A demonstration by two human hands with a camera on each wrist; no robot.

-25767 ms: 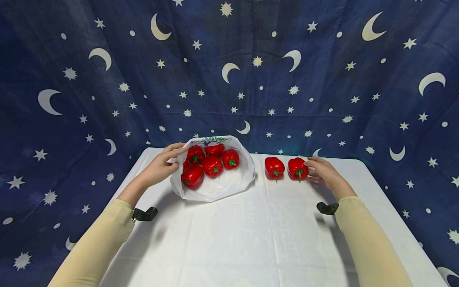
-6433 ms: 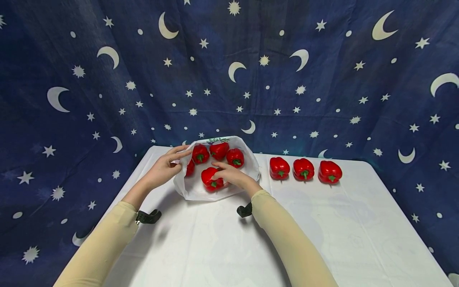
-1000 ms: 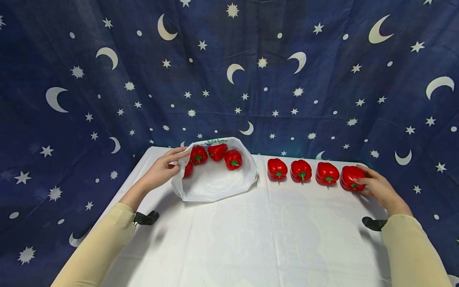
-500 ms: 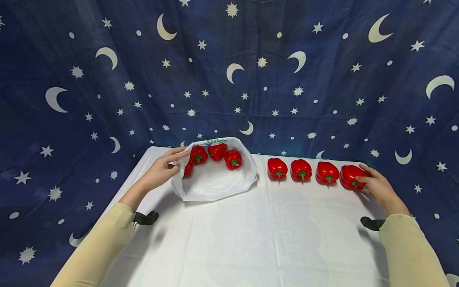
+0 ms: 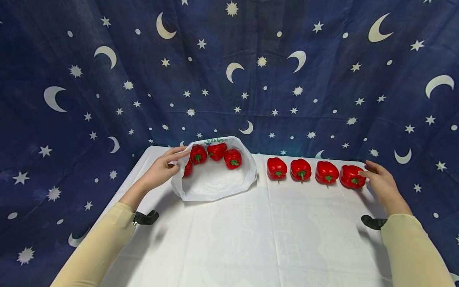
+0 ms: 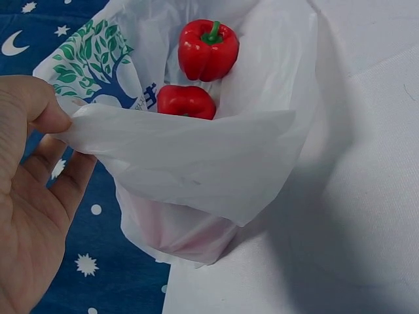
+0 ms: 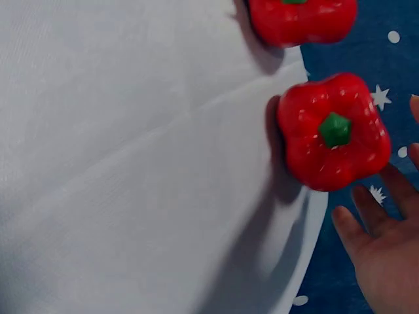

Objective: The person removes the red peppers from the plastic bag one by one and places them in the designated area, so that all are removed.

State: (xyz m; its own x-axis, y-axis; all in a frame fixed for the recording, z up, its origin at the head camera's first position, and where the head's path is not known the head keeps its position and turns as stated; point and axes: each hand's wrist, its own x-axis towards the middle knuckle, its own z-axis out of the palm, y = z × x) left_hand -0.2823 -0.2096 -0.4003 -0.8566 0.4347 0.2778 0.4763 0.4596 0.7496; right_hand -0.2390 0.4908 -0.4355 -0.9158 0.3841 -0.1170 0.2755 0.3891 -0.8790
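Note:
My left hand [image 5: 160, 170] pinches the left edge of a white plastic bag [image 5: 211, 193] between thumb and fingers. The bag lies on its side with its mouth facing me and a green tree print on it. Several red bell peppers [image 5: 233, 159] sit inside, one partly hidden behind the bag's left edge. To the right, a row of bell peppers stretches along the table's far edge. Beside the rightmost bell pepper [image 5: 352, 176] is my right hand [image 5: 386, 189], its fingers spread and holding nothing. In the right wrist view that bell pepper [image 7: 334, 134] stands by itself, stem toward the camera.
A white cloth covers the table [image 5: 233, 239]. Behind it hangs a dark blue curtain [image 5: 215, 79] with moons and stars. Other bell peppers in the row, such as the leftmost bell pepper [image 5: 277, 168], stand with small gaps between them.
Over the longer span, bell peppers moved from bag to row, which grew rightward. In the last second my right hand released the rightmost one and drew slightly back; my left hand stayed at the bag.

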